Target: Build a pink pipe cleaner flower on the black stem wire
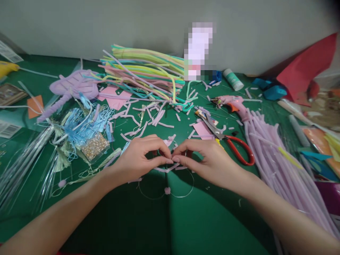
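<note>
My left hand [148,154] and my right hand [204,159] meet over the middle of the table, fingertips almost touching. Thumb and forefinger of each are pinched on a thin wire [190,189], whose loop hangs toward me below the fingers. A small pink fuzzy ball [167,191] sits at the bottom of that loop. The wire's ends between my fingertips are hidden. Just behind and under the fingers lie short lilac pipe cleaner pieces [162,170]. Red-handled scissors [240,150] rest open-bladed to the right of my right hand.
A pipe cleaner bundle [143,67] lies at the back, with cut pieces before it. Blue tassels [85,124] and a bag of gold beads [95,146] are left. A pink glue gun [233,102], long lilac pipe cleaners [276,159] and a glue stick tube [233,79] are right.
</note>
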A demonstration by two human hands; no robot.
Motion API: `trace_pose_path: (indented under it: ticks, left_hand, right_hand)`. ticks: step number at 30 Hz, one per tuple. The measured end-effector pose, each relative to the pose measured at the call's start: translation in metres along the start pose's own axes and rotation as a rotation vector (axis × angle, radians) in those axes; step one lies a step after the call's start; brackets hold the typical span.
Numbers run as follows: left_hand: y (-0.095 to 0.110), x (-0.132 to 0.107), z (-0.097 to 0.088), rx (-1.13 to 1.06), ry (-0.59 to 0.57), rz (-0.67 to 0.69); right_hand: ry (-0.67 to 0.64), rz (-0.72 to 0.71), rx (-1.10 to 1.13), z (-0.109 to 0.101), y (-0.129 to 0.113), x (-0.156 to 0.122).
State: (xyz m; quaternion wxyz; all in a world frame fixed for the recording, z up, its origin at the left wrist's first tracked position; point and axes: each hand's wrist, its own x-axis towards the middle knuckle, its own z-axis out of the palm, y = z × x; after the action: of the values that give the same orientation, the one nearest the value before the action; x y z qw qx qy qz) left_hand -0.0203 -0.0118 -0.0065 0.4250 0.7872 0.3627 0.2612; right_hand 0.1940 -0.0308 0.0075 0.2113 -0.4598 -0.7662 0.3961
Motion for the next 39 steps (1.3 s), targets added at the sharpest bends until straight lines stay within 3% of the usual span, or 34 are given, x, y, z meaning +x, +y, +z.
trace_pose_path:
  ticks: [12, 22, 31, 34, 39]
  left_hand:
    - [-0.004, 0.000, -0.006, -0.038, 0.037, 0.007]
    - [-0.002, -0.001, -0.005, 0.036, -0.048, 0.100]
    - [-0.003, -0.001, -0.001, 0.060, 0.011, 0.216]
    - [-0.006, -0.009, -0.005, 0.143, 0.054, 0.231]
    - [-0.009, -0.027, -0.006, 0.100, 0.012, 0.214]
  right_hand:
    - [0.052, -0.138, -0.040, 0.005, 0.003, 0.002]
    - [-0.041, 0.058, 0.067, 0.004, -0.004, 0.004]
    - [-0.071, -0.025, 0.026, 0.002, 0.002, 0.001]
    - [-0.067, -0.010, 0.010, 0.000, 0.009, 0.000]
    - [-0.081, 0.029, 0.036, -0.001, 0.024, -0.002]
